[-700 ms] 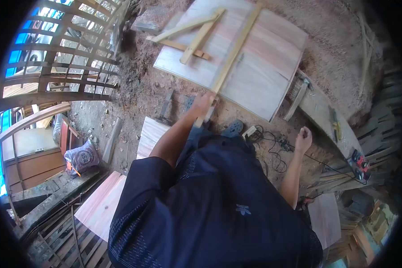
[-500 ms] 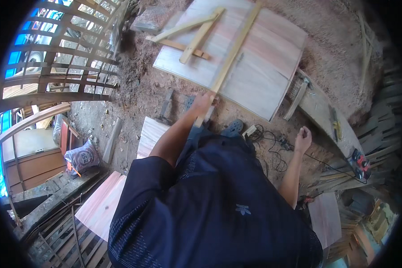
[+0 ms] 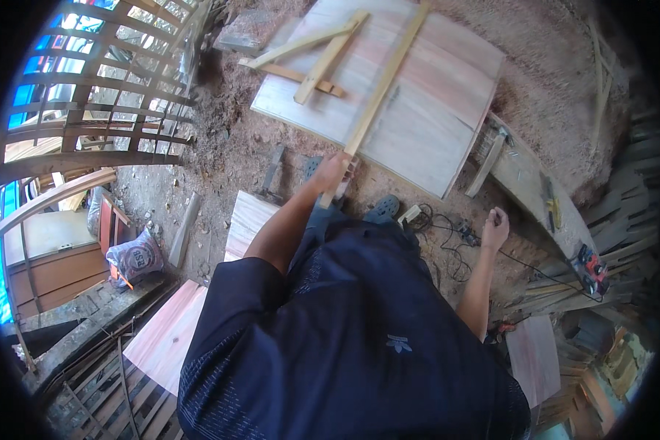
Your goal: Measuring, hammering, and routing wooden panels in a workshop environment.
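My left hand [image 3: 331, 173] is closed around the near end of a long, narrow wooden strip [image 3: 386, 81]. From there the strip slants up and to the right across a large pinkish plywood sheet [image 3: 434, 117]. On the sheet's left part lies a frame of joined wooden battens [image 3: 317, 75], angled like a triangle. My right hand [image 3: 496, 227] is held out to the right, apart from the sheet and above the ground, its fingers curled together. Whatever may be between those fingers is hidden.
At right, a long plank [image 3: 532, 172] carries a yellow-handled tool [image 3: 553, 205] and a red power tool [image 3: 591, 268]. Black cables [image 3: 455, 246] lie tangled on the ground by my shoes. A wooden lattice [image 3: 88, 88] and a stuffed sack [image 3: 135, 256] stand to the left.
My left hand and the near end of the strip have shifted very slightly left. The right hand has barely moved.
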`<state>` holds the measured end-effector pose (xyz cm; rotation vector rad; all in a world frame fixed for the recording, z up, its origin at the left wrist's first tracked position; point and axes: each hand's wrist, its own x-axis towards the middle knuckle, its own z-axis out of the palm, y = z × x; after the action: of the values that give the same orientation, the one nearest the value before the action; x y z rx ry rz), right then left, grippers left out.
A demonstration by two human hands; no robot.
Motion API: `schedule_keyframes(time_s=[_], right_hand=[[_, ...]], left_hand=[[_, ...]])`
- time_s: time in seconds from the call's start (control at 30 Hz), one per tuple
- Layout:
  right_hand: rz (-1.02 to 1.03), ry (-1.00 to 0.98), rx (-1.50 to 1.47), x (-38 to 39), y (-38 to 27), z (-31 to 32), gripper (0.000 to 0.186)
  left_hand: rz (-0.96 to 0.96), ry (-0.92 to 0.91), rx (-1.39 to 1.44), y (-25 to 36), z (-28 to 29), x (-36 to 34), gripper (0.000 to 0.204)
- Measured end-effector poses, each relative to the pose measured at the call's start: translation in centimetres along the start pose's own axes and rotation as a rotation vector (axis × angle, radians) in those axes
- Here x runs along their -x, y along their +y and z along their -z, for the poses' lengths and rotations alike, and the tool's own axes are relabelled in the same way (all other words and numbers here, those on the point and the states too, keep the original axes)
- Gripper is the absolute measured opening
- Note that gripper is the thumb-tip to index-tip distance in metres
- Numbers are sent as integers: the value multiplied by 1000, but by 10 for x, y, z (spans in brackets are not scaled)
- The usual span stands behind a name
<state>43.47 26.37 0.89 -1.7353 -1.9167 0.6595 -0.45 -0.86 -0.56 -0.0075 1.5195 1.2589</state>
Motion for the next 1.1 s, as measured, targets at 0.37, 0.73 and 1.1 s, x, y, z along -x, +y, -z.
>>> schedule_keyframes(time_s=[0.37,0.73,1.1], right_hand=[[13,-2,24,-3,-10,6,26],[36,-204,-161,35,-131,-16,27],[-283,-859,-503,160,-263,-180,25]], left_hand=[[9,3,6,7,-7,8,31],[37,-5,16,-4,-1,3,34],[-377,189,-612,25,59,12,40]])
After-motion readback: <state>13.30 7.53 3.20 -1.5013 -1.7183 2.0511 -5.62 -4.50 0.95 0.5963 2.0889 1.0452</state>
